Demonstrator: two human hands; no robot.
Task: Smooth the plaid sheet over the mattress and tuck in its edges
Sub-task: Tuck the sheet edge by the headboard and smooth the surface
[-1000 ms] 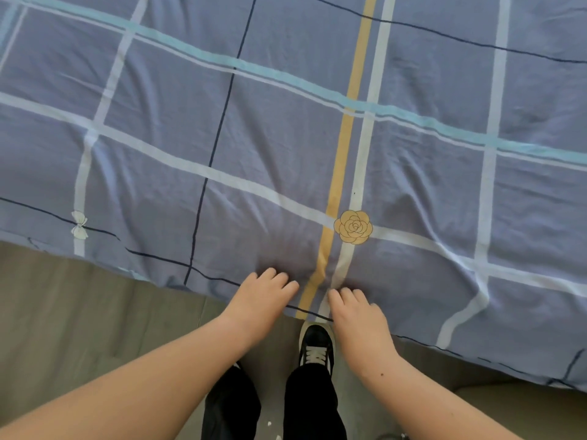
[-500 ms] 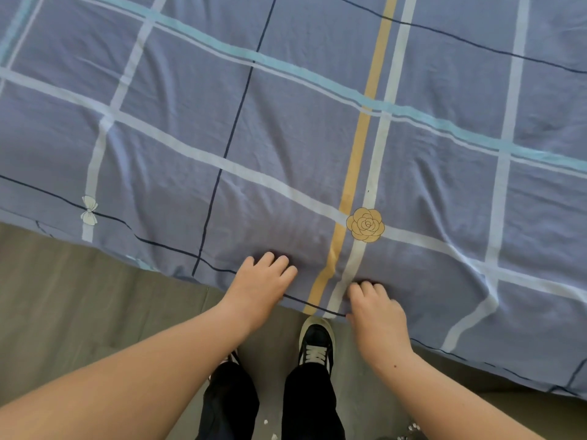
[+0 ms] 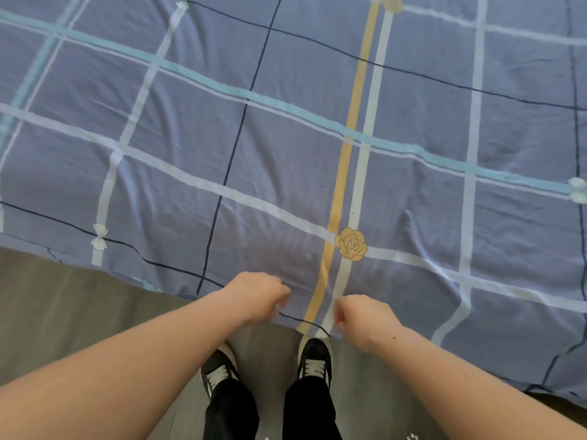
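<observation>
Since half a second earlier, both hands had changed from flat fingers pressing on the cloth to curled fingers at its hem, and the view had pulled back to show more of the bed. The plaid sheet (image 3: 286, 138) lay spread over the mattress, which it hid completely, and filled the upper two thirds of the view. Its near edge ran on a slant from the middle left down to the lower right and hung free over the floor (image 3: 63, 312), not yet tucked. The left hand (image 3: 254, 295) sat on that near edge just left of the yellow stripe (image 3: 346, 154), knuckles up and fingers folded under. The right hand (image 3: 365, 319) sat just right of the stripe in the same pose. Both hands' fingertips were blurred and turned beneath the palms, so I could not tell whether either hand pinched fabric or was merely closed against it. The hands were near each other but apart, with the stripe's lower end between them. A printed rose (image 3: 351, 244) lay on the stripe just beyond the hands, and a small bow (image 3: 99, 236) lay toward the left of the near edge. Soft creases showed around the rose and to the right. The sheet ran out of view at the top, left and right, so its other edges could not be seen. Grey floor lay open on the left, and only a narrow strip showed at the lower right. Below the hands stood the left shoe (image 3: 219, 371) and right shoe (image 3: 314, 360), close to the hem, with dark trousers (image 3: 305, 408) cut off at the bottom.
</observation>
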